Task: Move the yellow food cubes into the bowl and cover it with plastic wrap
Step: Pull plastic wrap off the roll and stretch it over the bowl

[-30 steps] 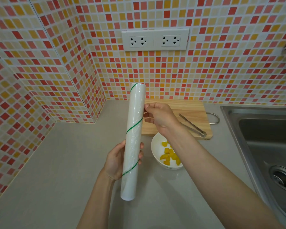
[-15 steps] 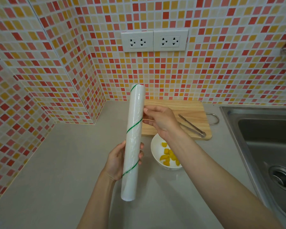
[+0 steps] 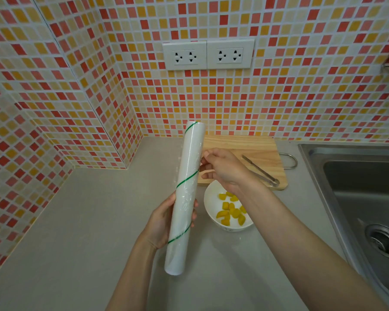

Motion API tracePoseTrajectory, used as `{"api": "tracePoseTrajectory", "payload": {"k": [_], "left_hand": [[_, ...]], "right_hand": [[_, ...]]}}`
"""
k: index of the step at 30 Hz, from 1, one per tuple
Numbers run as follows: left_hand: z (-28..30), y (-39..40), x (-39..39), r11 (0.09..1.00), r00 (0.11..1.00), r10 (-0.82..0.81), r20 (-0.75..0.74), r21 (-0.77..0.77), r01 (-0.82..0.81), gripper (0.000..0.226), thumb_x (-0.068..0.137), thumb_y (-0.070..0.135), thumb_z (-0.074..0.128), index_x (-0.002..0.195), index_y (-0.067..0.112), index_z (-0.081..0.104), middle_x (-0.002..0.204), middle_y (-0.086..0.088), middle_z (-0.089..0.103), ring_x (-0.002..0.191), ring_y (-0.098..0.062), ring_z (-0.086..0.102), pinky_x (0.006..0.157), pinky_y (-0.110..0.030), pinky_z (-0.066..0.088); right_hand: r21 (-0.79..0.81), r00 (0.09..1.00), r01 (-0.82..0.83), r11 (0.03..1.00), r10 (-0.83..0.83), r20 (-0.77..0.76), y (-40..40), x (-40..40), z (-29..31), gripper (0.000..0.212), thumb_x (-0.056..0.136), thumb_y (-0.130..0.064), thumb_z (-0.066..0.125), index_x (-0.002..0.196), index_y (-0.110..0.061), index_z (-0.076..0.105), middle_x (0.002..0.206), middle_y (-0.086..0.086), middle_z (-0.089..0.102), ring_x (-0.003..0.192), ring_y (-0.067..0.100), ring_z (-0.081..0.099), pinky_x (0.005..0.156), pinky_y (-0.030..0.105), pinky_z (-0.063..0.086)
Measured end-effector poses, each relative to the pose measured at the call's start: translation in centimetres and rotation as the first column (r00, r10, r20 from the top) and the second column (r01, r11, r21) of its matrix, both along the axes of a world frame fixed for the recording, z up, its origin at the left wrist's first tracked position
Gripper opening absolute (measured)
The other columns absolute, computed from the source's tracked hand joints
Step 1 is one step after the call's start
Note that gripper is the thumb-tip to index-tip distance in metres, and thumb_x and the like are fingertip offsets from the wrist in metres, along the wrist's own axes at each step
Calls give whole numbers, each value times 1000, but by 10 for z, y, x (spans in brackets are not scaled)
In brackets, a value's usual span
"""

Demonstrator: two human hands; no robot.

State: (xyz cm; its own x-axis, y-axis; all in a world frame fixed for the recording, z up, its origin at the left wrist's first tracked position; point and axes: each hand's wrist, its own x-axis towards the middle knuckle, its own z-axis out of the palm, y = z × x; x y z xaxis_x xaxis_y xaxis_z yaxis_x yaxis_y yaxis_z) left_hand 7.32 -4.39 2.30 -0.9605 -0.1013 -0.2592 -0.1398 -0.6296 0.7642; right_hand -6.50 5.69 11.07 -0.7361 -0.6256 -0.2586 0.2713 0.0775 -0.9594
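From the head camera, the left hand (image 3: 164, 223) is wrapped round the lower half of a roll of plastic wrap (image 3: 185, 196), holding it nearly upright and tilted a little away, above the grey table (image 3: 76, 232). The right hand (image 3: 222, 168) is at the roll's upper half, fingertips pinched against its right side as if picking at the loose edge of the film; whether any film is actually caught between them is too fine to tell.

Just right of the roll, on the table, stands a white bowl (image 3: 211, 196) with the yellow food cubes (image 3: 230, 212) already inside, so the moving part looks done and covering remains. Behind the bowl lies a wooden cutting board (image 3: 240, 144) with metal tongs (image 3: 261, 170) resting on it, and a steel sink (image 3: 357, 187) is set in at the far right.

The roll should be light and stiff thanks to its core, easy to steady with one hand round the middle. The film itself is thin, limp and clingy: it will likely stick to itself and tear unevenly, so it is best taken by the free edge with both corners spread, pulled out wider than the bowl's rim. The bowl looks ceramic and breakable, but steady enough to stretch film over.
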Motion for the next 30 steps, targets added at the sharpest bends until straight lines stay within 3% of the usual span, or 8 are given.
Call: {"api": "tracePoseTrajectory", "payload": {"k": [5,10,16,19,21,23,27,30], "left_hand": [[-1,5,-5,999,999,38,-26,-27,-39,41,88,34,37,110,5,56,88,-13,63,65,-23,59,58,-33,50],[-7,13,-16,967,979,193,-69,-156,-202,41,88,33,47,119,7,54,89,-14,61,66,-21,60,57,-29,51],[-18,23,-18,934,965,246,-90,-244,-261,40,85,35,47,118,15,58,94,-9,65,75,-20,60,62,-28,50],[-20,20,-17,926,969,230,-89,-287,-246,43,86,38,48,121,15,57,100,-11,64,78,-21,60,64,-30,50],[-18,16,-17,921,971,220,-89,-310,-237,45,86,37,47,125,15,54,101,-8,67,78,-21,62,63,-31,51],[-17,14,-17,912,970,224,-95,-330,-243,45,86,36,47,126,18,53,100,-5,69,79,-21,64,63,-31,52],[-14,12,-17,898,965,229,-128,-356,-260,38,87,35,47,121,23,57,104,-5,68,85,-21,64,67,-31,52],[-12,10,-16,886,968,217,-128,-389,-251,34,86,35,48,117,27,59,97,-3,68,80,-19,64,65,-30,53]], "right_hand": [[-77,985,128,989,-117,128,5,7,-5,23,94,-6,45,74,-11,54,74,8,56,64,19,55,57,30,50],[-74,983,165,984,-158,92,17,42,-33,8,85,-2,60,81,-4,67,78,11,66,65,20,62,66,27,55],[-35,935,354,935,-354,21,18,53,-52,10,79,6,64,76,-2,69,87,23,71,78,31,67,82,43,55],[1,938,347,938,-346,-22,16,52,-53,12,81,2,62,72,-4,67,77,16,69,71,25,65,75,40,58],[44,947,314,948,-310,-81,14,50,-52,18,83,-1,59,68,-9,65,70,8,66,62,16,62,56,27,55],[70,953,285,956,-275,-128,13,48,-49,25,86,-4,55,65,-15,62,66,3,63,59,12,59,47,19,48],[-37,963,266,963,-267,-37,13,48,-46,22,87,-8,59,67,-13,65,66,2,65,55,7,60,49,18,49],[-38,959,278,960,-280,-38,15,49,-47,17,81,-7,66,66,-15,66,67,-2,66,59,3,60,59,19,50]]}}
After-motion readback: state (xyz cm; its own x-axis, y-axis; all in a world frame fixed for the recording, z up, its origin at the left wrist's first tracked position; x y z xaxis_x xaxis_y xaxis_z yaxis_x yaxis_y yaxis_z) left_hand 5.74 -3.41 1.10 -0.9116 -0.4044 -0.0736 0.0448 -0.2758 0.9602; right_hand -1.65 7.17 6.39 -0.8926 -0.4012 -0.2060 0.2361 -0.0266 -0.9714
